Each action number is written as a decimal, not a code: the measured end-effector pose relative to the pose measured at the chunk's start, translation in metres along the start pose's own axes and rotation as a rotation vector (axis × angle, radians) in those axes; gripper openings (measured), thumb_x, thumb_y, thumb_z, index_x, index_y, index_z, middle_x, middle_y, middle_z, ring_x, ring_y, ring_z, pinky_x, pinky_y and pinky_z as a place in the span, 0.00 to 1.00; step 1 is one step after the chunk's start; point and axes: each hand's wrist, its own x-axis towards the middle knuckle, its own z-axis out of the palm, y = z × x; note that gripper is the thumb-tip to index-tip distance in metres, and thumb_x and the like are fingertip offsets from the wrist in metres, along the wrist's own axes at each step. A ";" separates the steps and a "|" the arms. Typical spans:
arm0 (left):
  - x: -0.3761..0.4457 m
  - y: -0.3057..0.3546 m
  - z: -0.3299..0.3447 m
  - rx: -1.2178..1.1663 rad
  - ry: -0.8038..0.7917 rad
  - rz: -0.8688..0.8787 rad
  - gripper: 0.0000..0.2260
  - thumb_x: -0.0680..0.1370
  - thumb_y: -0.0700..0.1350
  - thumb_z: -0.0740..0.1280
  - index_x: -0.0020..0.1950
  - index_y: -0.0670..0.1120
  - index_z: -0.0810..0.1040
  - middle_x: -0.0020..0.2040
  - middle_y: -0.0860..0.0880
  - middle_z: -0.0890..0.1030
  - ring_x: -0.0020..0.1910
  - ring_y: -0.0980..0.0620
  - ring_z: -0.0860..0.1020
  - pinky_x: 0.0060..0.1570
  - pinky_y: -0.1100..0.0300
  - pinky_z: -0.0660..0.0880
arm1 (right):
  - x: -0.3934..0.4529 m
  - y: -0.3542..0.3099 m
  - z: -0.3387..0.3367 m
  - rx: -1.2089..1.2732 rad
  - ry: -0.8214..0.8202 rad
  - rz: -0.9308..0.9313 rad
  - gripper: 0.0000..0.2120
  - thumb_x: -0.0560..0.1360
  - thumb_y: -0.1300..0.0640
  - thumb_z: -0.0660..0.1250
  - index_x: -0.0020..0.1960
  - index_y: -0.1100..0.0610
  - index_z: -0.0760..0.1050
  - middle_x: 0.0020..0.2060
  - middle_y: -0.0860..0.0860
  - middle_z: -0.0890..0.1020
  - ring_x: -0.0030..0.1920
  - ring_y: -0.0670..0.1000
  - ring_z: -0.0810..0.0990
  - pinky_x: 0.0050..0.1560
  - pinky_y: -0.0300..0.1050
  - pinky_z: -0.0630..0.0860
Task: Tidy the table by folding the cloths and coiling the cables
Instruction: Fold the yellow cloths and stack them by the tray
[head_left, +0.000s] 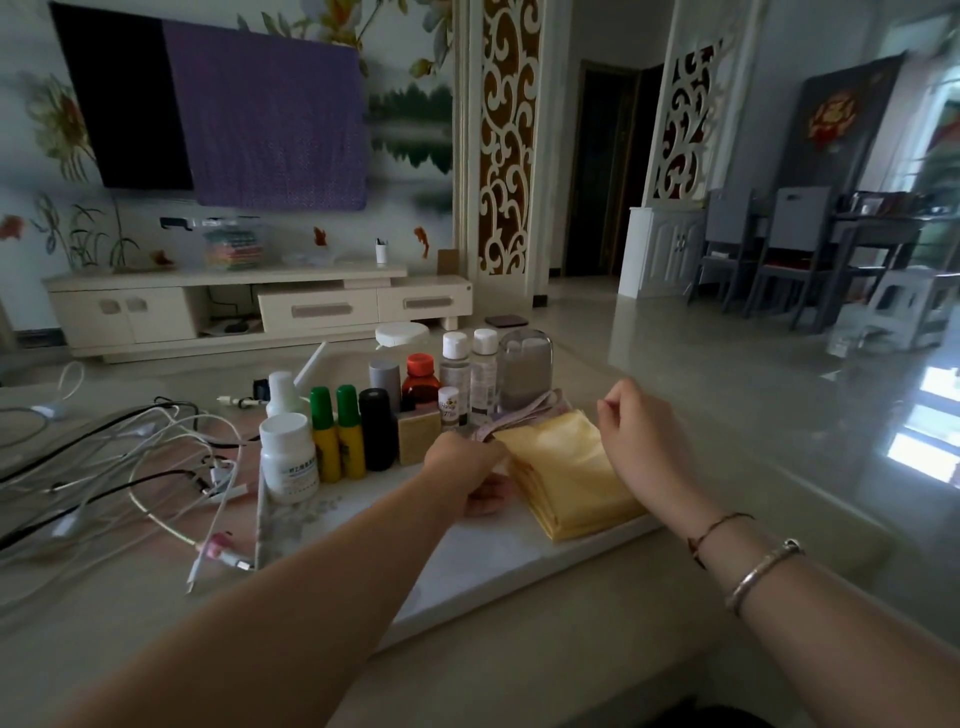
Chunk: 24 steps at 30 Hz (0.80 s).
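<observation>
item: table tidy, cloths and cables, state at this moment.

cloths: yellow cloth (569, 475) lies folded into a flat stack on the white tray (483, 561), near its right edge. judged done or nearly so. a second cloth, pinkish patterned cloth (524, 415), lies bunched at the far end of the yellow stack, just in front of the clear jar (524, 371); it looks not yet folded.

cables: tangle of white and black cables (130, 467) spread loose over the table (519, 649) to the left of the tray, none coiled. this part of the task appears untouched and is the larger share left.

left hand (467, 467): rests at the near left corner of the yellow stack, fingers curled, apparently pinching an end of the patterned cloth; the exact grasp is partly hidden by the hand itself.

right hand (641, 431): raised just beside the right edge of the yellow stack, fingers curled in a loose fist, nothing visibly held; apart from the cloth.

other: row of bottles (363, 431) and a white pill bottle (288, 457) stand on the tray to the left of the cloths, between cloths and cables.
</observation>
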 end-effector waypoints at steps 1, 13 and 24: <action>-0.004 -0.002 -0.008 0.007 0.013 0.004 0.11 0.77 0.45 0.68 0.53 0.39 0.75 0.30 0.45 0.79 0.24 0.53 0.76 0.23 0.64 0.75 | -0.003 -0.004 -0.003 0.007 0.000 -0.008 0.08 0.80 0.56 0.60 0.45 0.59 0.72 0.36 0.53 0.78 0.38 0.54 0.77 0.35 0.47 0.73; -0.108 -0.055 -0.196 -0.068 0.252 0.200 0.07 0.80 0.46 0.64 0.48 0.43 0.74 0.26 0.48 0.78 0.20 0.55 0.75 0.22 0.66 0.72 | -0.078 -0.195 0.018 0.341 -0.302 -0.345 0.04 0.78 0.55 0.65 0.46 0.55 0.74 0.38 0.48 0.81 0.39 0.45 0.81 0.42 0.43 0.79; -0.244 -0.167 -0.445 0.614 1.020 0.170 0.02 0.76 0.48 0.65 0.45 0.52 0.73 0.44 0.52 0.81 0.40 0.52 0.78 0.38 0.57 0.75 | -0.191 -0.411 0.102 0.518 -0.691 -0.595 0.08 0.75 0.59 0.65 0.37 0.54 0.78 0.37 0.51 0.84 0.42 0.54 0.82 0.47 0.50 0.78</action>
